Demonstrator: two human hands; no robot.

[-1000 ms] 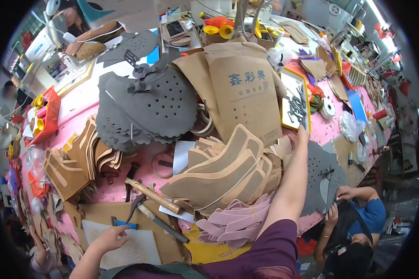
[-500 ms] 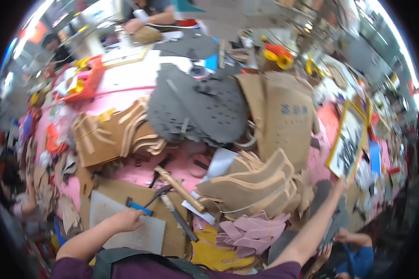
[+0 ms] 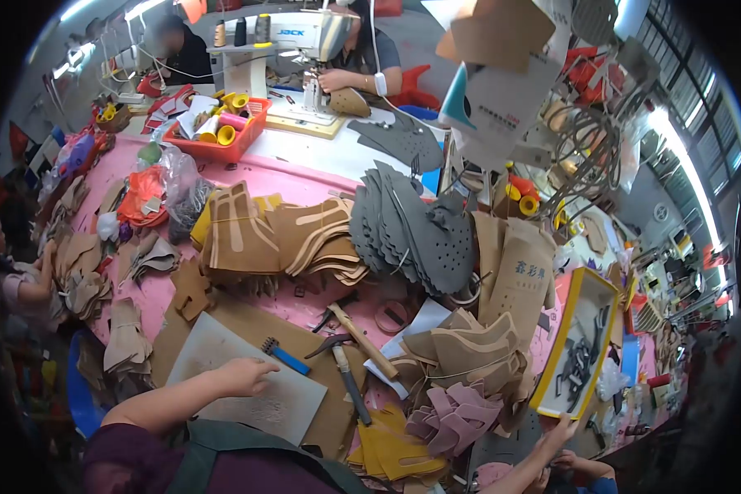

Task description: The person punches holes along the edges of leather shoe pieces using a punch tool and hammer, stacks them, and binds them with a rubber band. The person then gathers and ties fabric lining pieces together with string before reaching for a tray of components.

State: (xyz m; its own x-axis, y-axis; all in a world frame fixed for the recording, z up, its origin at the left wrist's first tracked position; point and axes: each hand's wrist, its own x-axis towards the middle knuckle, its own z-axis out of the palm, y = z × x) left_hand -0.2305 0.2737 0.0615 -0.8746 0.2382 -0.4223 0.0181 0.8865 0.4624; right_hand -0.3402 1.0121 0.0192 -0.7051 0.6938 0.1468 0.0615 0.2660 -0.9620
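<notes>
My left hand (image 3: pixel 245 377) hovers over or rests on a whitish board (image 3: pixel 222 337), fingers stretched out and holding nothing. Just beyond its fingertips lies a brush (image 3: pixel 286 356) with a blue handle and dark bristles. My right hand (image 3: pixel 560 432) grips the near end of a yellow-rimmed tray (image 3: pixel 564 354), which is tilted and has black strip-like pieces (image 3: pixel 580 362) in it. To the right of the board lie a hammer (image 3: pixel 350 383) and a wooden stick (image 3: pixel 364 342). Yellow cut pieces (image 3: pixel 395 445) and pink cut pieces (image 3: pixel 454 418) are piled between my arms.
Brown cut-piece stacks (image 3: pixel 276 235), grey perforated pieces (image 3: pixel 412 226) and a brown paper bag (image 3: pixel 514 272) fill the table's middle. A red basket (image 3: pixel 222 132) stands farther back. Someone works at a sewing machine (image 3: pixel 309 41); another person's arm (image 3: pixel 584 469) is at lower right.
The head view has tilted and shifted, bringing the sewing machine into sight. My left hand, formerly at the brush handle, is now apart from it. The tray remains in my right hand.
</notes>
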